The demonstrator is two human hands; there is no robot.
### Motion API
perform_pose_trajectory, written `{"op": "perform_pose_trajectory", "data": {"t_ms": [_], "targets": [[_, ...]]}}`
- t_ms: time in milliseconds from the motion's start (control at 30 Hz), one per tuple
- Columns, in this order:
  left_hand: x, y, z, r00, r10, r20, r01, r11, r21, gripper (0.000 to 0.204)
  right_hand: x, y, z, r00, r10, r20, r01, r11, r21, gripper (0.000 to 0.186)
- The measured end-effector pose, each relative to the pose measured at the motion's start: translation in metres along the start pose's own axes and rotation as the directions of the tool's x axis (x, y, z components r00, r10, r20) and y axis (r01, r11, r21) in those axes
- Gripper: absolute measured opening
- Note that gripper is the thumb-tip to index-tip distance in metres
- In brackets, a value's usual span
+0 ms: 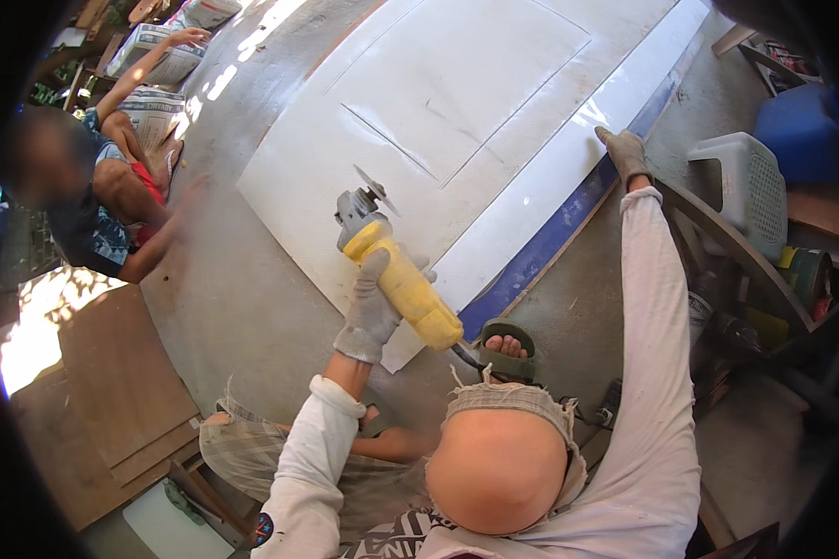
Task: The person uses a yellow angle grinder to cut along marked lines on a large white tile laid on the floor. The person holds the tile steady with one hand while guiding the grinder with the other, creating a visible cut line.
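Observation:
My left hand, in a grey work glove, is wrapped round the yellow body of an angle grinder. The grinder's thin disc stands above a large white panel lying on the floor; the gap between them is hard to judge. Further right, my gloved right hand grips the edge of a long white strip that lies along the panel. A blue band shows beside the strip, under my right hand. The grinder's cord runs back past my sandalled foot.
Another person crouches at the left, arms stretched out, near stacked sacks. Brown boards lie at lower left. A grey plastic stool, a blue container and a curved wooden piece stand at the right.

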State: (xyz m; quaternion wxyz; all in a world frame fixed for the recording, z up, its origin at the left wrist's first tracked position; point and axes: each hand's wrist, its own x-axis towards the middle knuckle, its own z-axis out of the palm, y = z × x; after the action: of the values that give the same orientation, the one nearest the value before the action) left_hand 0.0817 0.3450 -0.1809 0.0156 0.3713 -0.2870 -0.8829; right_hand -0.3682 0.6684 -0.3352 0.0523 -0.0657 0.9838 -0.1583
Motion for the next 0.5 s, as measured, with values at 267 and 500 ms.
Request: {"op": "perform_pose_trajectory", "data": {"t_ms": [267, 500], "targets": [[0.048, -0.034, 0.018, 0.991, 0.123, -0.042, -0.127, 0.985, -0.113, 0.054, -0.287, -0.158, -0.119, 0.553, -0.550, 0.626, 0.026, 0.762, 0.647, 0.100], [0.070, -0.057, 0.041, 0.992, 0.124, 0.036, -0.113, 0.968, -0.224, 0.053, -0.312, -0.223, -0.120, 0.668, -0.321, 0.672, 0.218, 0.947, 0.237, 0.105]]}}
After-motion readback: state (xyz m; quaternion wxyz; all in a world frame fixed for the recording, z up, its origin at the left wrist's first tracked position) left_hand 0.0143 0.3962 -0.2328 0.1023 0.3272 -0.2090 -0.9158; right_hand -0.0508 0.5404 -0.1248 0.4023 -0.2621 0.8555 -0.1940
